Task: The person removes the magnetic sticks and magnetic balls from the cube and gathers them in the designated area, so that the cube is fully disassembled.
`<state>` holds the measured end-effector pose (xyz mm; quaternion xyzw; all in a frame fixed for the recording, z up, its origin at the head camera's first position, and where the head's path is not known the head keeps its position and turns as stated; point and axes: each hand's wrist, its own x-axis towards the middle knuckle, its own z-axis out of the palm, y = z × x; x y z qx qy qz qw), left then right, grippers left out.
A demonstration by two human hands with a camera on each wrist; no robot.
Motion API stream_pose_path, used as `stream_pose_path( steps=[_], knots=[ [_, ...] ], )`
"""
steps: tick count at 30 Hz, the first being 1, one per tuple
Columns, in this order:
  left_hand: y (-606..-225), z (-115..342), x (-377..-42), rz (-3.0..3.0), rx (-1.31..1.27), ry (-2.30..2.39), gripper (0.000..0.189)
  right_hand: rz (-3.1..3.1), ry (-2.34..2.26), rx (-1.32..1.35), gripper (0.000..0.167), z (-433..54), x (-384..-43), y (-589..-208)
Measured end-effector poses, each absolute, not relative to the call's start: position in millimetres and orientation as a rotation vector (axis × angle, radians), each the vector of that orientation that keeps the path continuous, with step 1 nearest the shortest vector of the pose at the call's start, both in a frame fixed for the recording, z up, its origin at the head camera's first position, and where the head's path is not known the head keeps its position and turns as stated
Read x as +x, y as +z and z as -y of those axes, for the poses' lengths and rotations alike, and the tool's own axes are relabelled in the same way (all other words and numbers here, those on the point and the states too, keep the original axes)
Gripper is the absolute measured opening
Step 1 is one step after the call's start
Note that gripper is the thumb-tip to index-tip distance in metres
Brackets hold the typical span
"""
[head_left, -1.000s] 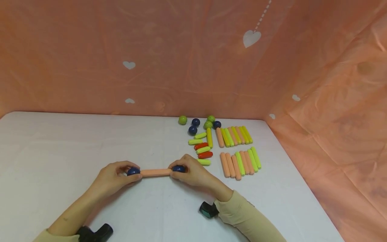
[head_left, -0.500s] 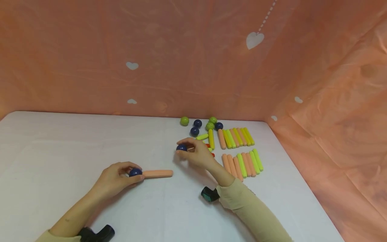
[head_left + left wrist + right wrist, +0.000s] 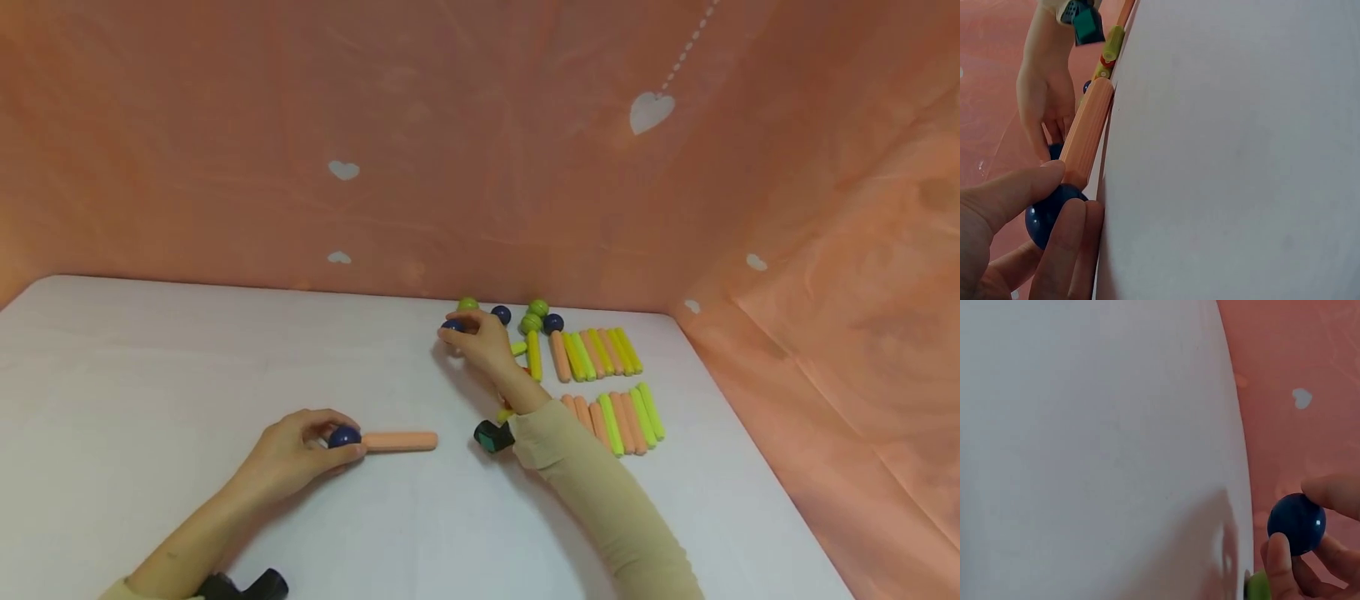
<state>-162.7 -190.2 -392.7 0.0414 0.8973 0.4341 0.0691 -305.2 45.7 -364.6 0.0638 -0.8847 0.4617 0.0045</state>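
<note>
My left hand (image 3: 288, 457) holds a dark blue ball (image 3: 345, 437) between thumb and fingers, low over the white table. A peach ridged stick (image 3: 401, 442) extends rightward from that ball; in the left wrist view the stick's near end (image 3: 1077, 172) meets the ball, beside my thumb. Toward the back of the table, my right hand (image 3: 486, 343) pinches another dark blue ball (image 3: 1297, 524) between thumb and fingertips. Just behind that hand a green ball (image 3: 468, 304) shows partly, and the hand and forearm hide most of the short sticks.
Green balls (image 3: 538, 309) and dark blue balls (image 3: 553, 323) lie near the table's back edge. A yellow stick (image 3: 534, 357) lies before them. Rightward are two rows of peach, yellow and green sticks (image 3: 600, 354). A peach cloth with hearts (image 3: 651, 112) hangs behind the table.
My right hand has drawn its blue ball away from the peach stick's right end and carried it back toward the other balls. My left hand stays on its ball and stick.
</note>
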Motion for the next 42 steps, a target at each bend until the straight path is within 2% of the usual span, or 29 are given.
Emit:
stream_pose_path(
  steps=[7, 12, 23, 31, 36, 42],
  knots=[
    [-390, 189, -161, -2.697, 0.124, 1.317, 0.036, 2.785, 1.48, 0.137, 0.036, -38, -320, -371],
    [-391, 190, -163, -2.69, 0.134, 1.331, 0.037, 2.865, 1.292, 0.156, 0.039, -34, -327, -374],
    [-388, 188, -162, -2.707, 0.128, 1.322, 0.036, 2.876, 1.224, 0.247, 0.048, -38, -319, -366],
    [-392, 189, -160, -2.716, 0.145, 1.305, 0.039, 2.776, 1.503, 0.326, 0.043, -53, -284, -363],
    [-393, 190, -161, -2.726, 0.151, 1.289, 0.04, 2.756, 1.564, 0.482, 0.036, -63, -251, -363],
    [-392, 190, -161, -2.722, 0.168, 1.293, 0.041, 2.802, 1.63, 0.521, 0.031, -67, -222, -367]
  ],
)
